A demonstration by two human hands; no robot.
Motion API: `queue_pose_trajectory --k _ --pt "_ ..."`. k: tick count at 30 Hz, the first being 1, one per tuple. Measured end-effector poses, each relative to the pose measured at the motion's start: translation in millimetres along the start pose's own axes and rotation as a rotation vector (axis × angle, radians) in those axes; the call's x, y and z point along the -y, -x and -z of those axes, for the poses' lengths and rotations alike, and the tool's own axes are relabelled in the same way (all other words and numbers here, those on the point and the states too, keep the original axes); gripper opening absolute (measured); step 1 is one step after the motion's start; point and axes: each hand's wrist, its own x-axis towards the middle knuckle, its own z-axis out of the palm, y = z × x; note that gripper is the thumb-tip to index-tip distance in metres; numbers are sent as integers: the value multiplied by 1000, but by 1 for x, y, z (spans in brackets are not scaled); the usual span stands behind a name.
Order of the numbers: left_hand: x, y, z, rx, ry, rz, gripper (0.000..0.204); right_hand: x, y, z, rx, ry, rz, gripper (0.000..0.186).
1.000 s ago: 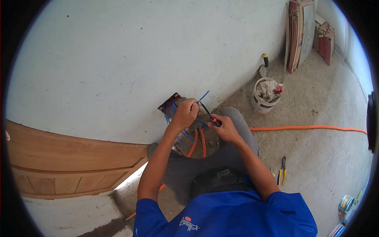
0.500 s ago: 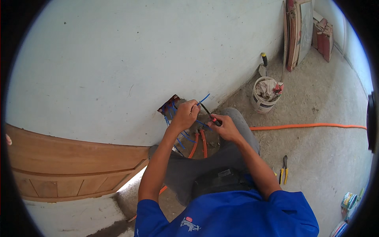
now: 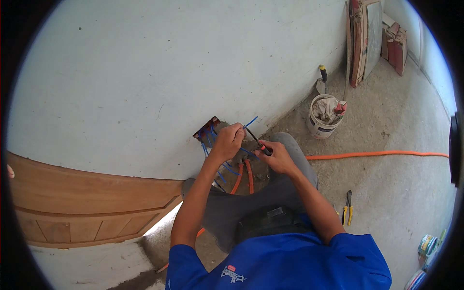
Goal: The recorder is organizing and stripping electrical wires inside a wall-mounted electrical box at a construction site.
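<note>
— What do we have in our hands?

— Our left hand (image 3: pixel 228 143) is curled shut, pinching a thin blue insulated wire (image 3: pixel 250 122) just in front of the rectangular wall box (image 3: pixel 209 129) cut into the pale plastered wall (image 3: pixel 159 72). The wire's free end sticks up and to the right of our knuckles.

— And the other one?

— Our right hand (image 3: pixel 276 157) is closed around a small dark tool with a red tip (image 3: pixel 261 147), its point lying against the wire between both hands. We cannot tell what kind of tool it is.

— What hangs below?

— More blue wires loop out of the box, and two orange flexible conduits (image 3: pixel 243 175) run down past our knee.

— Around us?

— A white plastic bucket stuffed with rags (image 3: pixel 325 118) stands near the wall to the right, an orange cable (image 3: pixel 377 154) crosses the concrete floor (image 3: pixel 396 193), yellow-handled pliers (image 3: pixel 348 207) lie beside our right leg, and a brown wooden door panel (image 3: pixel 82 203) leans at the left.
</note>
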Motion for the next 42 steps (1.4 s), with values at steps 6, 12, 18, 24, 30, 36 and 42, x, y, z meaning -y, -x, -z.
queue_pose_trajectory --k 6,12,18,24,30,36,42 --pt "8 2 0 -58 -60 -117 26 1 1 -2 -17 26 -6 45" --pt "5 3 -8 -69 -118 -25 32 2 0 2 73 -19 -92 38" --pt "-11 -3 -7 26 -278 161 59 -9 -1 6 121 -179 -144 32" --pt "18 -8 -5 -182 -115 17 58 10 -3 -10 78 -382 -224 25" --pt "22 -5 -9 -193 -138 9 57 1 9 -42 -73 -538 -256 23" --pt "34 -15 -20 -130 -306 37 61 1 21 -46 -108 -716 -553 30" --pt "49 11 15 -185 21 -155 32 -48 73 87 -74 61 -187 52"
